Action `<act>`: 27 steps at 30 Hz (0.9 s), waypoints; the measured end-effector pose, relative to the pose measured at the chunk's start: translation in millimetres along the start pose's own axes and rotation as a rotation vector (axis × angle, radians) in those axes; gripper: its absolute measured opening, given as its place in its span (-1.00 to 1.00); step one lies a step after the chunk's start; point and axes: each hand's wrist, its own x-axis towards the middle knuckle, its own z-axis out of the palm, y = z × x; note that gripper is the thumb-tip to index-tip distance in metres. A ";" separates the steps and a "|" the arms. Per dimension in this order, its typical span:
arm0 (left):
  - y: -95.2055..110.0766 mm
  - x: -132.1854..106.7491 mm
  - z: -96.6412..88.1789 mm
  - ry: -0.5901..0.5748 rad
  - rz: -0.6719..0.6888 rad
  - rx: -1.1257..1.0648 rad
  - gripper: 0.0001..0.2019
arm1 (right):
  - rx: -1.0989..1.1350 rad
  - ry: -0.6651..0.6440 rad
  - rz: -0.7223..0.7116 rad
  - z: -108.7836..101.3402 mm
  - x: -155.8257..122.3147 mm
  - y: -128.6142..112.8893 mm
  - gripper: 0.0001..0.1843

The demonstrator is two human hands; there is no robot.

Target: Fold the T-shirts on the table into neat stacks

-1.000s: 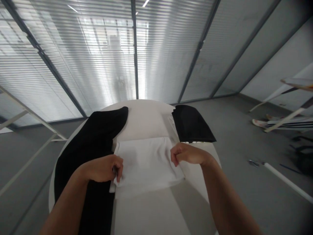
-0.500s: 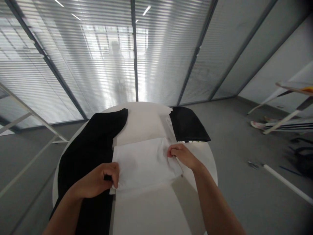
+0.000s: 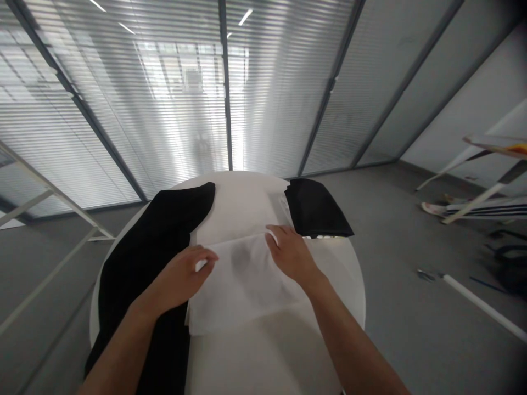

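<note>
A white garment [image 3: 247, 280] lies folded on a round white table [image 3: 346, 274]. My left hand [image 3: 181, 277] rests flat on its left side with the fingers stretched out. My right hand [image 3: 288, 252] lies flat on its upper right part, fingers extended toward the far fold. Neither hand grips the cloth. A dark smudge shows through the fabric between the two hands.
A black garment [image 3: 152, 258] drapes over the table's left side and over its edge. A folded black cloth [image 3: 317, 211] sits at the far right of the table. Glass walls with blinds stand behind. White frame legs and a white rod [image 3: 481, 307] lie on the grey floor at right.
Both hands have let go of the white garment's side edges and moved inward, opening flat on the cloth. The garment's upper fold now lies further forward.
</note>
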 end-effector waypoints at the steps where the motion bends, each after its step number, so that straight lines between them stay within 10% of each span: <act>1: 0.7 12.0 10.2 0.084 0.036 0.037 -0.70 | -0.007 0.008 -0.041 9.0 2.3 -5.6 -0.54; 9: -22.5 38.7 92.7 0.215 0.002 0.550 -0.46 | -0.188 -0.183 0.000 70.1 1.5 12.5 -0.42; 22: -42.4 36.4 62.4 0.275 -0.149 0.621 -0.54 | -0.176 -0.028 0.268 54.9 11.2 47.7 -0.65; 27: -46.6 40.4 58.7 0.295 -0.194 0.589 -0.62 | 0.180 0.024 0.363 53.5 19.2 51.9 -0.72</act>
